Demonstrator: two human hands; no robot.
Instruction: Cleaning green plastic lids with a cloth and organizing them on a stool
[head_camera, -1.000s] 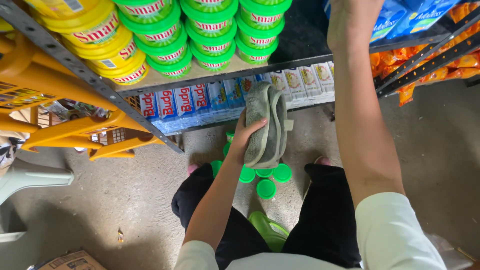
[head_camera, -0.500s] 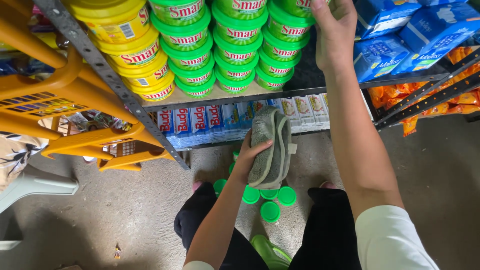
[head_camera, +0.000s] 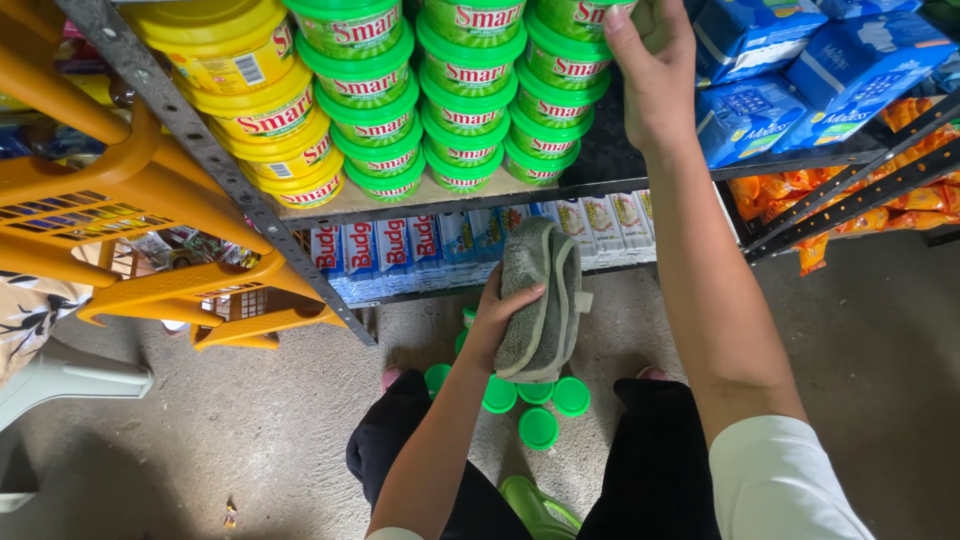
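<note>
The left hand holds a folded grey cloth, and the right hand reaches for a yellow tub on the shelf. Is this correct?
Not quite. In the head view the right hand grips a green tub, not a yellow one. The left hand does hold the folded grey cloth.

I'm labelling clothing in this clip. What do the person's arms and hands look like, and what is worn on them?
Both arms are bare from the upper arm down. The right hand and left hand are bare, with no gloves, rings, watch or bracelet in view. A short white sleeve covers the right upper arm; a white edge shows at the left.
</note>
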